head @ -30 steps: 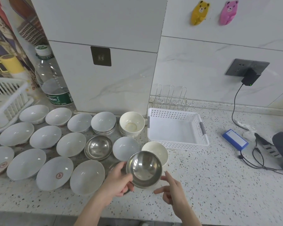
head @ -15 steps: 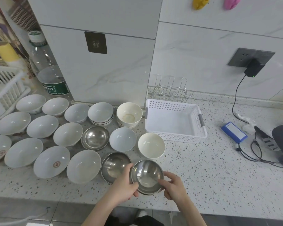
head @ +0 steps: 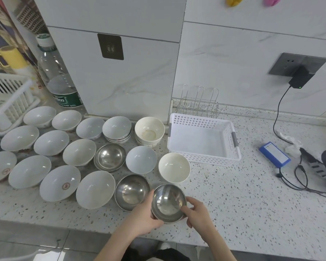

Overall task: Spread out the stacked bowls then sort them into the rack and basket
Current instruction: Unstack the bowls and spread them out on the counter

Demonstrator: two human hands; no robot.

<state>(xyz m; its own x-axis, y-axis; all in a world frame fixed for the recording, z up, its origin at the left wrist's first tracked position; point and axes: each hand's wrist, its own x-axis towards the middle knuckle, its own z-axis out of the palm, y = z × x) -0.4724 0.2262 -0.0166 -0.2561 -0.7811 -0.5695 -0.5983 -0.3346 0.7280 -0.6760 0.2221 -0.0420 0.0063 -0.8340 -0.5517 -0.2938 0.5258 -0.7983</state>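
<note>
Steel bowl (head: 167, 203): near the counter's front edge, held at its rim by the left hand (head: 145, 216) and right hand (head: 197, 213).
Basket (head: 231, 147): at 1 o'clock, holds nothing.
Rack (head: 199, 102): behind it, base hidden.
Far-left bowls: cut off.

left hand (head: 145, 213) + right hand (head: 198, 211): grip steel bowl (head: 167, 202) | on counter (head: 233, 213)

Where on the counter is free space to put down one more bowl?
Free: the bare counter right of the steel bowl held by both hands, between the white basket and the front edge. The basket's floor is also bare. Crowded: left of the cream bowl, bowls lie rim to rim.
</note>
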